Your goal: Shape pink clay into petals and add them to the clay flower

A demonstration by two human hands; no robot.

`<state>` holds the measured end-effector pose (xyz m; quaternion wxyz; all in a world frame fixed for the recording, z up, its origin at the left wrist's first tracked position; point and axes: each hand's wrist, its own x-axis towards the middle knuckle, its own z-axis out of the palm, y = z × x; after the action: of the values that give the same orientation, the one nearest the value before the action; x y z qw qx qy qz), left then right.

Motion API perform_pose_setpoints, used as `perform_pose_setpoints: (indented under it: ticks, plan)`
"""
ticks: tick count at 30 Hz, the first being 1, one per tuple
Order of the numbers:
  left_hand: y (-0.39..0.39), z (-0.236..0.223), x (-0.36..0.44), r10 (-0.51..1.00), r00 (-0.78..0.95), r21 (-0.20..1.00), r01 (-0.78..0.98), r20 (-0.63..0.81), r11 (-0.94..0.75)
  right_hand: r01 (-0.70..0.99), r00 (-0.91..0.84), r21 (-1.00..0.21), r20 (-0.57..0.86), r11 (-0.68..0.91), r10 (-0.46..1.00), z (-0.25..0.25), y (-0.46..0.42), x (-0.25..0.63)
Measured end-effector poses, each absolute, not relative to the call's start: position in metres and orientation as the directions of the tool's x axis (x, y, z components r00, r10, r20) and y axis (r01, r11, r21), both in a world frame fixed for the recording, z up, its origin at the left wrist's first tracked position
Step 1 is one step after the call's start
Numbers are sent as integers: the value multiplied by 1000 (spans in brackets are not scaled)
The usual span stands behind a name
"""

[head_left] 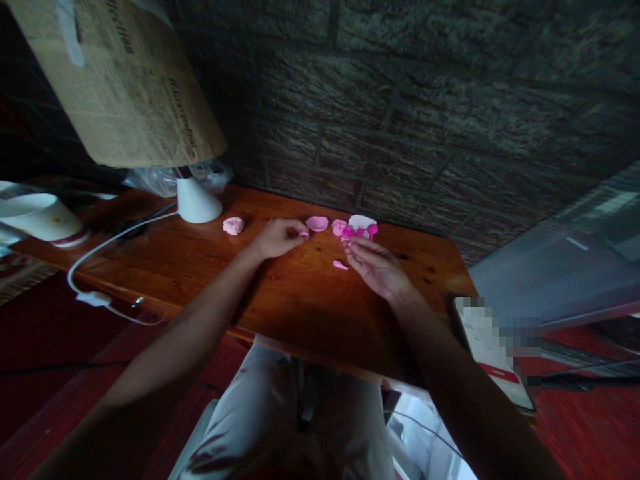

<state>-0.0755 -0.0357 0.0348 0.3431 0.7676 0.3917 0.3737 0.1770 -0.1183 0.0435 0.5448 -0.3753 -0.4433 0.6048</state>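
My left hand (pixel 280 238) is closed in a pinch on a small pink clay piece (pixel 304 234). Just beyond its fingertips sits a shallow pink clay bowl (pixel 317 223). My right hand (pixel 379 267) pinches a small bright pink clay piece (pixel 347 233); its exact shape is too small to tell. Behind those fingers are a round, textured pink clay lump (pixel 339 227) and a white piece (pixel 363 221) with bright pink bits (pixel 372 230) at its front. Between my hands lies a small elongated pink scrap (pixel 341 265). Left of my left hand rests a pale pink clay lump (pixel 233 225).
A lamp with a newsprint shade (pixel 150 100) and white base (pixel 197 202) stands back left, its cord (pixel 115 240) running over the table edge. A paper cup (pixel 45 219) is far left. A phone or tablet (pixel 493 353) lies at right. A stone-patterned wall (pixel 400 120) backs the wooden table (pixel 300 307).
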Motion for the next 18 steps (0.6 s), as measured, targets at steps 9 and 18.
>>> perform_pose_setpoints:
  ticks: [9, 18]
  plan:
    - [-65, 45, -36, 751, 587, 944, -77, 303, -320, -115, -24, -977, 183, 179, 983, 41, -120, 166]
    - [-63, 35, -30, 752, 546, 921, -107, 369, -375, 54, -8, -941, 334, 334, 943, 42, -123, 163]
